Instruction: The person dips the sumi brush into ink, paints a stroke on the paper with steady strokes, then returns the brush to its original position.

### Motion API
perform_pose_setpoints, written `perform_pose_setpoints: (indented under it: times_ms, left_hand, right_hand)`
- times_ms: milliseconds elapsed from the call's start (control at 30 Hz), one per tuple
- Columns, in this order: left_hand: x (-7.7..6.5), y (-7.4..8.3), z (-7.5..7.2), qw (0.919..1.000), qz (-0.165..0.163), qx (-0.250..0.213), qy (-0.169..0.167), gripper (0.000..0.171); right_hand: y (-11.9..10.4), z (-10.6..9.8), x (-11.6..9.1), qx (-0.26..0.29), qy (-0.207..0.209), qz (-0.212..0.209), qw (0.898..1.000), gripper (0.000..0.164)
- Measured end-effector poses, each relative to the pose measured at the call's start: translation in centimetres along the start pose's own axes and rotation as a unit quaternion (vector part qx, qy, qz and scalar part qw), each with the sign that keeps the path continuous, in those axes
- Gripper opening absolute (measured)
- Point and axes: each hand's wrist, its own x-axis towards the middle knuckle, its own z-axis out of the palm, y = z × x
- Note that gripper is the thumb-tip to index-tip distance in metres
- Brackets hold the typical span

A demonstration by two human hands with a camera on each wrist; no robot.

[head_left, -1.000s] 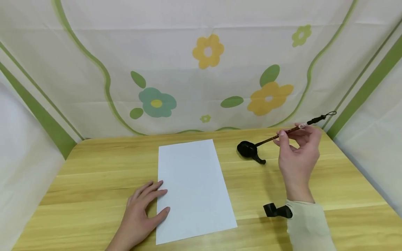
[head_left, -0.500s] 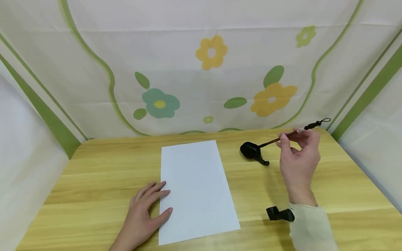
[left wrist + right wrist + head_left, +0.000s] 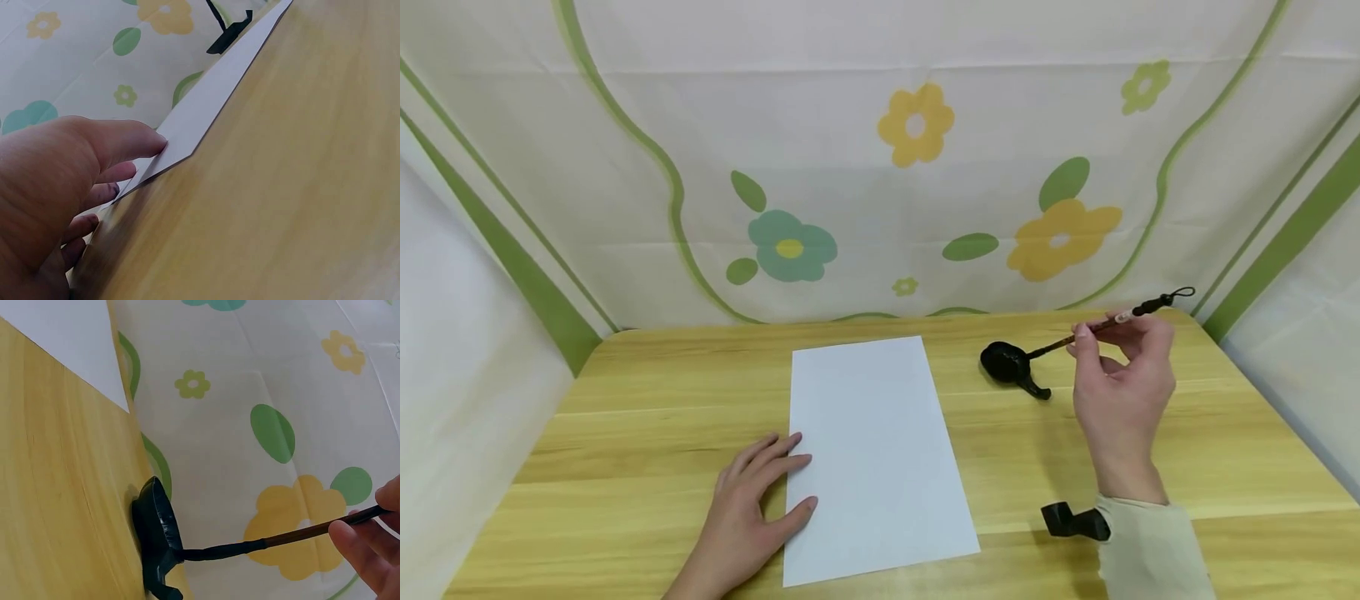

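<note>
In the head view my right hand point(image 3: 1123, 396) pinches the dark handle of a calligraphy brush point(image 3: 1052, 346) between thumb and fingers. The brush slants, its black looped end up at the right and its dark tip at the right rim of a small black ink dish point(image 3: 1002, 363). The right wrist view shows the brush's blackened bristles point(image 3: 219, 552) meeting the rim of the ink dish point(image 3: 153, 519). My left hand point(image 3: 745, 508), fingers spread, rests on the left edge of a blank white sheet of paper point(image 3: 880, 467). Its thumb lies on the paper point(image 3: 212, 94) in the left wrist view.
All this lies on a wooden table point(image 3: 647, 442). A white cloth with flowers point(image 3: 850, 167) hangs behind the table, with more cloth at both sides. A black block-like piece point(image 3: 1075, 522) juts from the right sleeve point(image 3: 1153, 550).
The whole head view has drifted, so everything appears farther right. Relative to the ink dish, the brush's looped end has come slightly lower and closer. My left hand keeps its place on the paper.
</note>
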Motion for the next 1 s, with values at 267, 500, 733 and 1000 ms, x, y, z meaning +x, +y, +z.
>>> perform_pose_setpoints:
  times_ms: [267,500,733,1000]
  left_hand:
    - [-0.04,-0.09,0.14,0.9999,-0.010,-0.002,-0.008,0.048]
    - [0.00,-0.05,-0.02,0.9998,-0.014,-0.003,-0.013,0.048]
    - [0.12,-0.07,-0.08,0.9998,-0.015,-0.001,-0.013,0.047]
    - [0.16,-0.15,-0.04,0.9998,-0.014,-0.003,-0.015,0.048]
  right_hand:
    - [-0.14,-0.61,0.36,0.001,0.021,-0.033,0.999,0.023]
    - [-0.32,-0.23,0.19,0.012,0.016,0.002,1.000,0.026]
    - [-0.04,0.03,0.07,-0.004,0.007,0.000,1.000,0.028]
    - [-0.24,-0.47,0.29,0.017,0.019,-0.029,0.999,0.025]
